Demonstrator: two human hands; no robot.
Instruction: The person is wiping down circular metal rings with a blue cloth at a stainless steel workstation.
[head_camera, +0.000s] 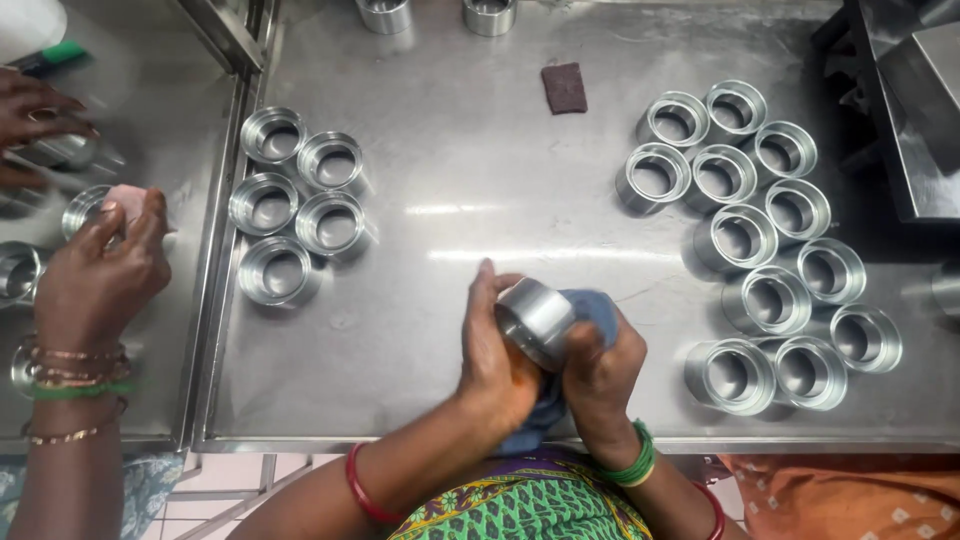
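Fingers (480, 300) of both hands grip metal ring (535, 320) and blue cloth (590, 303)

Five metal rings (330, 222) left, twelve right, one pad (565, 87).

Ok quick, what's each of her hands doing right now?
Left hand: closed around the shiny metal ring, holding it.
Right hand: closed on the blue cloth, pressing it against the ring.

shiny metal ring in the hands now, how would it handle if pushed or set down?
The metal ring looks rigid and thick-walled, so probably heavy for its size. Its polished surface may be slippery; the blue cloth likely aids grip. Tilted on edge it could roll; flat, like the rings nearby, it should sit stable.
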